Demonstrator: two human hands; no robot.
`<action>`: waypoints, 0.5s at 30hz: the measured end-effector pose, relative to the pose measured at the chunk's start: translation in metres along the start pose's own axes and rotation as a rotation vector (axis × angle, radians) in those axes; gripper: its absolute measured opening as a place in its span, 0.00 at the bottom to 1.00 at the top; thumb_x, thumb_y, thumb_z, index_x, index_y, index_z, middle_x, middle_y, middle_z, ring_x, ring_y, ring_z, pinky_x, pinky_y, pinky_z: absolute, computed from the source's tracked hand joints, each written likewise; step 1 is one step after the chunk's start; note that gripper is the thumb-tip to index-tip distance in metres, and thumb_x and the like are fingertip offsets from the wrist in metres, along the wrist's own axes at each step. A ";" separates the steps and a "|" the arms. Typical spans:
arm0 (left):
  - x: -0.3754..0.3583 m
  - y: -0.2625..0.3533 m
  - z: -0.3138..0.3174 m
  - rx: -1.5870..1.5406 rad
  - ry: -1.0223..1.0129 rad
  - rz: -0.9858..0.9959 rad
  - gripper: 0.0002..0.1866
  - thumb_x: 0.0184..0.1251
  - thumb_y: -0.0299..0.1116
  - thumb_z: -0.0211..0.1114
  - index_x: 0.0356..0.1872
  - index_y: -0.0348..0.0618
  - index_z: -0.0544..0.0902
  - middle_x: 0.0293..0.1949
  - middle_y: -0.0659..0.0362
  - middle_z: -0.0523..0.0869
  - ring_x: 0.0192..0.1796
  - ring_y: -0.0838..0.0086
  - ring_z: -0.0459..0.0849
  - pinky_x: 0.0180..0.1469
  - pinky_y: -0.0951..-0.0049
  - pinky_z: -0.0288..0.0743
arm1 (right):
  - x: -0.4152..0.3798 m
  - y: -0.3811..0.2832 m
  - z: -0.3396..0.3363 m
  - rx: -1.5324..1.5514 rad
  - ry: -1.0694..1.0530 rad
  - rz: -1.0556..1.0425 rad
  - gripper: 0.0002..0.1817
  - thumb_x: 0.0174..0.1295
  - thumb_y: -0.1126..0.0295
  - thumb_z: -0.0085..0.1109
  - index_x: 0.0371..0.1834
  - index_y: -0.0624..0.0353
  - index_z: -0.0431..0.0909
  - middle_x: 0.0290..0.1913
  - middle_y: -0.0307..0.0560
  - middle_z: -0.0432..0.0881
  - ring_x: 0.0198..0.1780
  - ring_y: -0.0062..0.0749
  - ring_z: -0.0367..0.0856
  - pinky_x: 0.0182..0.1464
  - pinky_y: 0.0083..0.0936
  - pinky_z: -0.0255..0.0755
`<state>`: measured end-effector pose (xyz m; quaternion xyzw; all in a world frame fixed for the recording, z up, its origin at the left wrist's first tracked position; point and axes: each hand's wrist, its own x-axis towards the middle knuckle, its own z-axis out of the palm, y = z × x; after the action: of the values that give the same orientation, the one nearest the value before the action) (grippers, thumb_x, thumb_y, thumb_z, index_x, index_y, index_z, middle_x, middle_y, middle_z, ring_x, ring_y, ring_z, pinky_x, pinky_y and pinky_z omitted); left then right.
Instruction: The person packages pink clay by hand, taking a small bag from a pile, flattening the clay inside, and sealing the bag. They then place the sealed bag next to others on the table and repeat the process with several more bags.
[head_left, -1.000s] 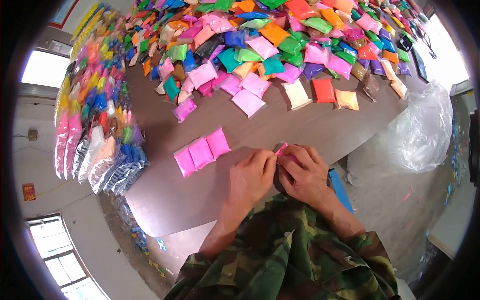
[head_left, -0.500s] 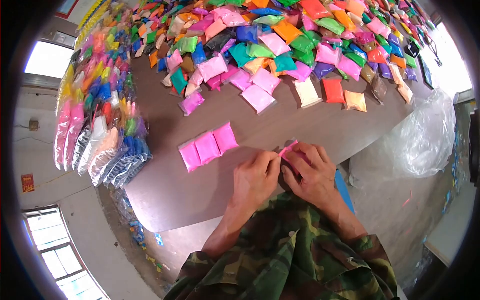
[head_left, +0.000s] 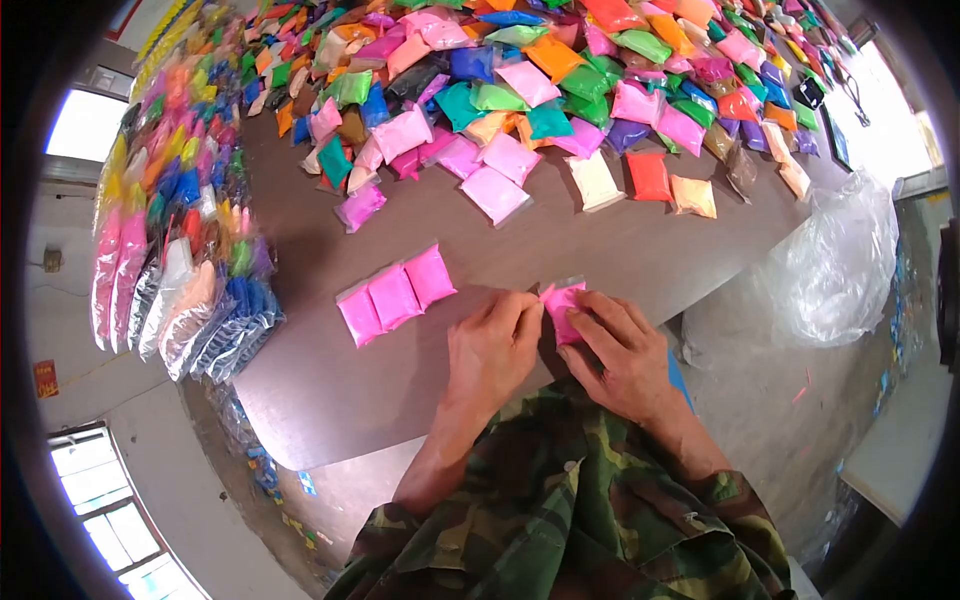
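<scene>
1. The left hand (head_left: 492, 350) and right hand (head_left: 620, 350) meet at the near edge of the brown surface (head_left: 330, 400), both closed on 1 small pink packet (head_left: 562, 305).
2. The left grip pinches the packet's left edge between thumb and fingertips; the right grip pinches it too, fingers laid over its lower part.
3. The packet is held just above the surface, between the 2 hands, its clear top strip pointing away from the person.
4. Just left of the hands, 3 pink packets (head_left: 395, 295) lie flat in a row, touching side by side.
5. Farther back, a big heap of packets (head_left: 560, 90) in many colours covers the surface.
6. Along the left edge, long bundles of bagged packets (head_left: 175, 230) hang over the side.
7. A crumpled clear plastic bag (head_left: 835, 265) sits right of the surface, well apart from the hands.
8. Camouflage sleeves (head_left: 560, 500) cover both forearms.
</scene>
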<state>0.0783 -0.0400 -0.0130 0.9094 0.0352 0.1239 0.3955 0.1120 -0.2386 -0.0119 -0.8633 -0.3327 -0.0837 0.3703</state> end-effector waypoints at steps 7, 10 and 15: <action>-0.008 -0.001 0.006 0.038 -0.019 0.023 0.04 0.72 0.27 0.74 0.42 0.41 0.88 0.35 0.50 0.92 0.35 0.53 0.92 0.37 0.57 0.83 | 0.001 0.001 0.002 0.004 0.011 0.002 0.20 0.59 0.68 0.80 0.54 0.59 0.88 0.60 0.46 0.86 0.54 0.47 0.89 0.49 0.37 0.87; -0.001 0.000 0.008 0.082 -0.016 0.006 0.04 0.72 0.28 0.74 0.43 0.42 0.88 0.35 0.50 0.92 0.36 0.51 0.92 0.37 0.55 0.83 | 0.003 -0.001 0.000 -0.004 0.019 -0.009 0.20 0.59 0.69 0.80 0.55 0.58 0.88 0.60 0.46 0.86 0.54 0.47 0.88 0.48 0.37 0.87; -0.005 0.001 0.007 0.071 0.026 -0.016 0.04 0.72 0.26 0.75 0.42 0.42 0.88 0.34 0.51 0.91 0.34 0.55 0.92 0.37 0.60 0.83 | -0.001 0.001 0.002 -0.024 0.027 -0.009 0.20 0.60 0.70 0.79 0.56 0.58 0.89 0.59 0.46 0.86 0.54 0.46 0.88 0.48 0.37 0.87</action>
<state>0.0756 -0.0461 -0.0179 0.9208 0.0520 0.1315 0.3635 0.1112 -0.2380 -0.0145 -0.8650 -0.3303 -0.1011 0.3640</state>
